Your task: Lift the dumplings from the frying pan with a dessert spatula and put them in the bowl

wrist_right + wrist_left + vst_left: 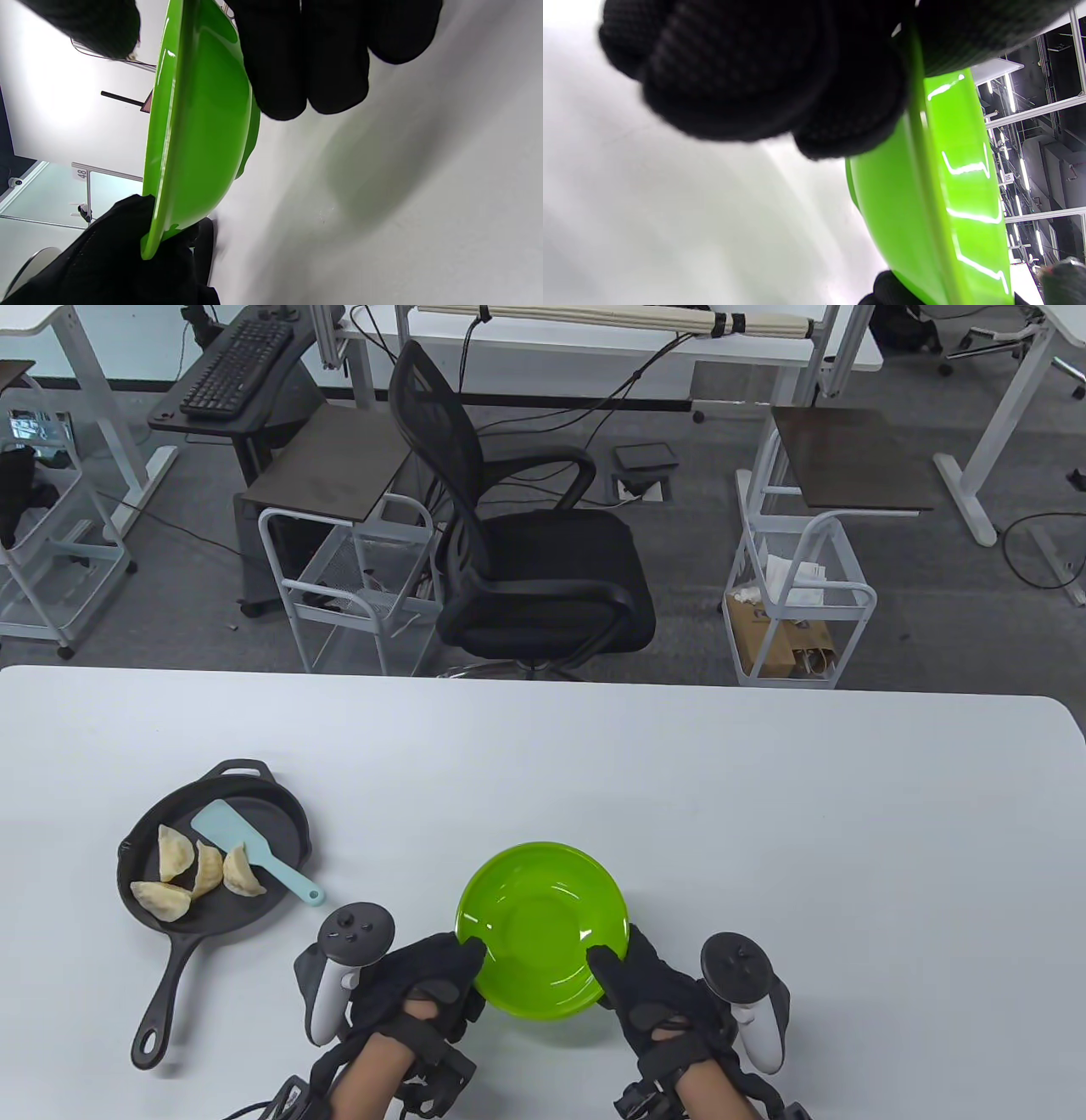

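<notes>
Four dumplings (197, 874) in pan (280, 814), bowl (543, 929) empty

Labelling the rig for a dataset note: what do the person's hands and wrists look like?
Both hands, left and right, wear black knit gloves. A grey-and-black tracker like a VR controller sits on each, with black wrist straps and thin black cables; forearms bare.

Green bowl (543, 929) between both hands looked like glossy smooth plastic. Gloves on left hand (422, 976) and right hand (657, 993) were matt black knit cloth. Frying pan (212, 848) left of them: matt dark metal.
</notes>
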